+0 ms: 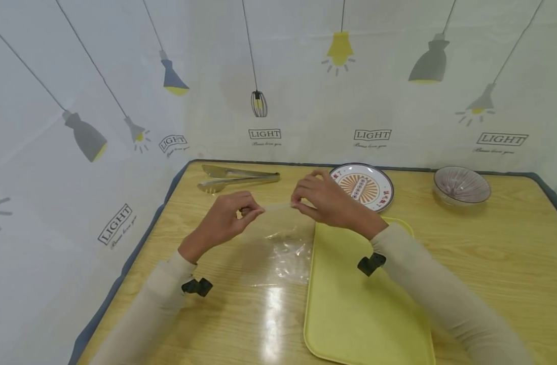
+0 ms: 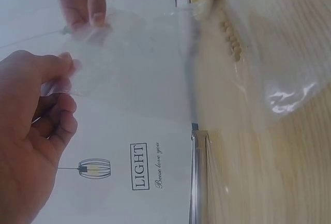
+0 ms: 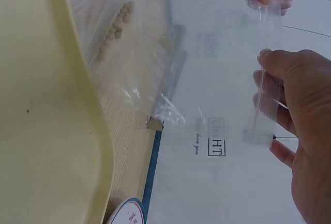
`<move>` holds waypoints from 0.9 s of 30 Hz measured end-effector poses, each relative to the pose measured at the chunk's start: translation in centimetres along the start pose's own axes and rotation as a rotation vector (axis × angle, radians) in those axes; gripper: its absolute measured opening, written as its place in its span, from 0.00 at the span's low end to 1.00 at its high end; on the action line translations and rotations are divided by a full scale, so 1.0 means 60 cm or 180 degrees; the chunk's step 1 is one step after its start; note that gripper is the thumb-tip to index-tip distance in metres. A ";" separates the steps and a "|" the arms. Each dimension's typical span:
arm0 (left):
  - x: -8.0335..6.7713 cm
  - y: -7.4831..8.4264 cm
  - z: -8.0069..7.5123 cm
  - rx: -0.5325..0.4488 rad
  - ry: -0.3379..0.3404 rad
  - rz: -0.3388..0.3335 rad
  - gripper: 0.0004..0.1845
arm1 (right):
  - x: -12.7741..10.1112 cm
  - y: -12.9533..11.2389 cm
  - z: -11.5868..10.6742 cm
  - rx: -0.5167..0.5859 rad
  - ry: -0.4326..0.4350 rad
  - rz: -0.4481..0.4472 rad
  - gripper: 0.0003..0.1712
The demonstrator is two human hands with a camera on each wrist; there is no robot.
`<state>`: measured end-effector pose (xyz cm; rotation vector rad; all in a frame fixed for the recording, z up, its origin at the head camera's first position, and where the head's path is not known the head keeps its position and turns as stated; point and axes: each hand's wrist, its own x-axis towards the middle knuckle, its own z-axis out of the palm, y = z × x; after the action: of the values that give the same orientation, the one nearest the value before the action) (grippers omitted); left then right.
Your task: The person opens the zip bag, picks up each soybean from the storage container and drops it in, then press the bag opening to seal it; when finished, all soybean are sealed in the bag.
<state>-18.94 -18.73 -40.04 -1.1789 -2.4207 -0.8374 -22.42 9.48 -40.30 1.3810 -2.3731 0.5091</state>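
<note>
A clear plastic bag [image 1: 278, 256] hangs between both hands, its top edge held up and its lower part over the table. My left hand [image 1: 225, 219] pinches one side of that edge between thumb and curled fingers. With thumb and fingertips, my right hand [image 1: 328, 202] grips the other side; the right wrist view shows its fingers [image 3: 283, 118] behind the clear film. Several small round tan balls [image 2: 231, 42] lie in a row inside near the bottom of the bag, and the same balls [image 3: 116, 31] show in the right wrist view.
A yellow tray [image 1: 365, 304] lies beneath the right forearm, just right of the bag. Metal tongs [image 1: 246, 177] rest at the back left. A printed plate [image 1: 365, 186] sits behind the tray, and a ribbed bowl [image 1: 462, 186] stands at the back right, near a printed backdrop [image 1: 305, 111].
</note>
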 end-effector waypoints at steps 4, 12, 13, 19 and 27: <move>-0.002 0.001 -0.007 0.0033 0.0053 0.0016 0.06 | -0.014 0.011 -0.002 -0.0177 -0.0057 0.0074 0.05; -0.005 0.000 -0.012 0.0024 0.0134 0.0035 0.08 | -0.038 0.026 -0.009 -0.0471 -0.0109 0.0156 0.04; -0.006 0.000 -0.013 0.0024 0.0141 0.0042 0.08 | -0.039 0.027 -0.011 -0.0489 -0.0122 0.0171 0.03; -0.011 0.000 -0.017 0.0010 0.0144 0.0051 0.07 | -0.050 0.032 -0.018 -0.0541 -0.0165 0.0220 0.04; -0.016 0.001 -0.023 0.0022 0.0152 0.0012 0.07 | -0.059 0.039 -0.019 -0.0532 -0.0075 0.0201 0.05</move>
<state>-18.25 -20.15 -39.45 -1.1473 -2.3807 -0.8457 -22.67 13.75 -41.24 1.2489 -2.4229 0.3040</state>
